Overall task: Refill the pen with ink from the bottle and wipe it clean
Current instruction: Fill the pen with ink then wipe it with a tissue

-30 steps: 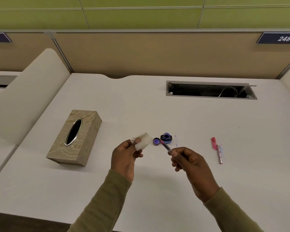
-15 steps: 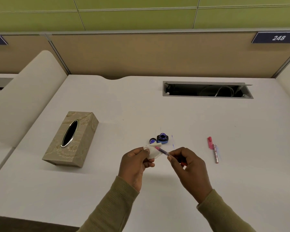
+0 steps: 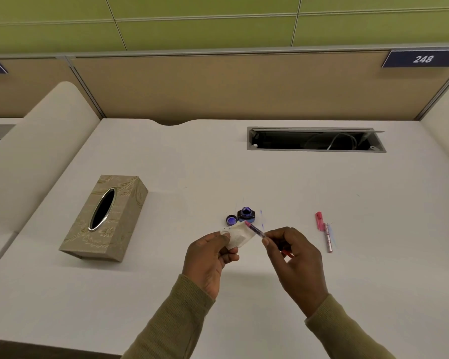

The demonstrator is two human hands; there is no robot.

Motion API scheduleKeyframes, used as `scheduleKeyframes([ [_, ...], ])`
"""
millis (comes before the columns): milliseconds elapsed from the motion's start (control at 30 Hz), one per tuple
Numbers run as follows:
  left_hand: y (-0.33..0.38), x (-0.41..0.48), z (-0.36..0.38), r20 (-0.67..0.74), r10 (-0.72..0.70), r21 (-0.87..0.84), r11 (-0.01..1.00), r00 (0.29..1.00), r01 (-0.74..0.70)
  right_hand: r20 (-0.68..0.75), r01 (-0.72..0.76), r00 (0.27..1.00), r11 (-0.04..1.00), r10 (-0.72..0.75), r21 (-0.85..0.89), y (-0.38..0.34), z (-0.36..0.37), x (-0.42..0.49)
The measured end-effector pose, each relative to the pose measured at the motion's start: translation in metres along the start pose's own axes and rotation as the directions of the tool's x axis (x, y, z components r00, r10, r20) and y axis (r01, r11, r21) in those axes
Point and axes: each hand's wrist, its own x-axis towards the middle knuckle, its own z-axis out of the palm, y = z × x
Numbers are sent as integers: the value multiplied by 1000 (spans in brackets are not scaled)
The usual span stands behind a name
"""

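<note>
My right hand pinches a thin pink pen part whose tip points up-left and rests against a folded white tissue. That tissue is held in my left hand, just left of the pen tip. Behind both, a small open ink bottle with blue ink stands on the white desk, and its round cap lies beside it on the left. To the right lie a pink pen cap and the pen barrel.
A beige tissue box with an oval slot sits at the left. An open cable tray is recessed at the back right. Small blue ink marks dot the desk near the bottle. Partition panels close off the back and both sides.
My hands have come together: the tissue moved right and down toward the pen tip, and the pen tip now touches the tissue in front of the bottle.
</note>
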Motion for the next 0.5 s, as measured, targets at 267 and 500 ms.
scheduleKeyframes([
  [267, -7, -4, 7, 21, -11, 20, 1000, 1000, 11, -25, 17, 1000, 999, -18, -30, 7, -5, 3],
  [500, -9, -7, 10, 21, -3, 24, 1000, 1000, 3, -59, -2, 998, 1000, 1, -23, 10, -12, 5],
])
